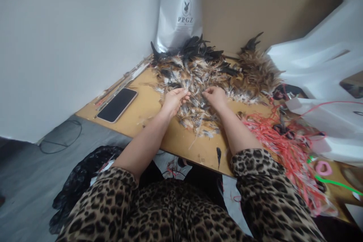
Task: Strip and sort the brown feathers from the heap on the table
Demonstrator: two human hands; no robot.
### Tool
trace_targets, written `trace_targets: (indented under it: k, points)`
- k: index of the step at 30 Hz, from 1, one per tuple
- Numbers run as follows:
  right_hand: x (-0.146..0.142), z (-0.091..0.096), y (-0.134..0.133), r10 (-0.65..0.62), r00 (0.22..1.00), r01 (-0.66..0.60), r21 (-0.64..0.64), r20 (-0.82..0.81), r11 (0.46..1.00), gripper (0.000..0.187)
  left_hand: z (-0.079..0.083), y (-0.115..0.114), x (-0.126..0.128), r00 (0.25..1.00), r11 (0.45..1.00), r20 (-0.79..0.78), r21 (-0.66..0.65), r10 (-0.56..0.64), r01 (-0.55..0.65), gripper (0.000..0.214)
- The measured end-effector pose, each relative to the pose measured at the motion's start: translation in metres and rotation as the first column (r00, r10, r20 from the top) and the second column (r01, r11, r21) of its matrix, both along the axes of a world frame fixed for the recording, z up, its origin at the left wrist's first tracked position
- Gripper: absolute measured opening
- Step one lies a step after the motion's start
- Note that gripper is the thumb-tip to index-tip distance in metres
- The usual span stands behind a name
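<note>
A loose heap of brown, white and black feathers [195, 70] covers the back middle of the table. Over its near part, my left hand [175, 99] is closed, thumb against the fingers. Whatever lies in that pinch is too small to make out. My right hand [216, 97] faces it a short way to the right, its thumb and fingers also pinched together at the feathers. What its fingertips hold is hidden among the feathers. Darker plumes rise along the heap's far edge. To the right rests a fuller bunch of brown feathers [256, 72].
A phone [117, 104] lies on the wooden table [144, 100] at the left. Tangled pink strings [272, 136] spread along the right side, beside white plastic bags [314, 56]. A silver bag [180, 11] stands behind the feathers. A black plastic bag [82, 181] is on the floor.
</note>
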State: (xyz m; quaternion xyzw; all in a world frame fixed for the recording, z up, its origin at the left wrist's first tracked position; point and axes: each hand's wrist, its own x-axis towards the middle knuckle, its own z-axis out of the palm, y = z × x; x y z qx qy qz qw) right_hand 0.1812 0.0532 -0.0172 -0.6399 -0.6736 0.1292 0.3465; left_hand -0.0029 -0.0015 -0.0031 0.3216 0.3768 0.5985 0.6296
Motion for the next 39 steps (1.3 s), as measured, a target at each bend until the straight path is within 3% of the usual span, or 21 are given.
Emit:
trace_targets:
  k: [3, 6, 8, 10, 12, 15, 24, 29, 33, 39]
  points:
    - [-0.002, 0.002, 0.000, -0.010, 1.000, 0.010, -0.009, -0.001, 1.000, 0.013, 0.000, -0.001, 0.000, 0.999, 0.999, -0.012, -0.018, -0.037, 0.037, 0.012]
    - [-0.001, 0.008, 0.000, 0.024, 0.961, -0.030, -0.018, -0.277, 0.999, 0.014, 0.000, -0.002, 0.000, 0.997, 0.997, -0.019, -0.029, -0.069, 0.068, 0.011]
    - [-0.001, 0.013, -0.002, 0.019, 0.852, -0.067, -0.073, -0.523, 0.995, 0.018, 0.001, -0.002, 0.000, 0.995, 0.995, -0.009, -0.035, -0.098, 0.098, 0.011]
    - [-0.004, 0.020, -0.007, 0.002, 0.695, -0.150, -0.142, -0.719, 0.978, 0.024, 0.002, -0.003, 0.000, 0.992, 0.991, 0.011, -0.043, -0.126, 0.127, 0.011]
    - [-0.010, 0.027, -0.014, 0.009, 0.560, -0.263, -0.167, -0.828, 0.950, 0.028, 0.002, -0.004, 0.000, 0.989, 0.988, 0.027, -0.050, -0.148, 0.149, 0.011]
    - [-0.021, 0.036, -0.025, 0.039, 0.469, -0.348, -0.144, -0.883, 0.927, 0.031, 0.003, -0.005, 0.000, 0.982, 0.982, 0.045, -0.046, -0.182, 0.184, 0.011]
    - [-0.053, 0.033, -0.045, 0.082, 0.439, -0.403, -0.114, -0.895, 0.908, 0.029, 0.004, -0.006, 0.000, 0.948, 0.954, 0.115, 0.004, -0.298, 0.299, 0.005]
    - [-0.046, 0.035, -0.044, 0.113, 0.363, -0.523, -0.102, -0.925, 0.846, 0.030, 0.007, -0.006, -0.002, 0.939, 0.960, 0.220, -0.030, -0.265, 0.278, 0.001]
    - [-0.042, 0.035, -0.044, 0.140, 0.311, -0.610, -0.084, -0.940, 0.788, 0.030, 0.008, -0.006, -0.004, 0.904, 0.944, 0.288, -0.003, -0.316, 0.331, 0.004]
    - [-0.043, 0.033, -0.043, 0.196, 0.366, -0.547, -0.040, -0.910, 0.836, 0.026, 0.007, -0.007, -0.005, 0.915, 0.938, 0.234, -0.032, -0.330, 0.346, 0.004]
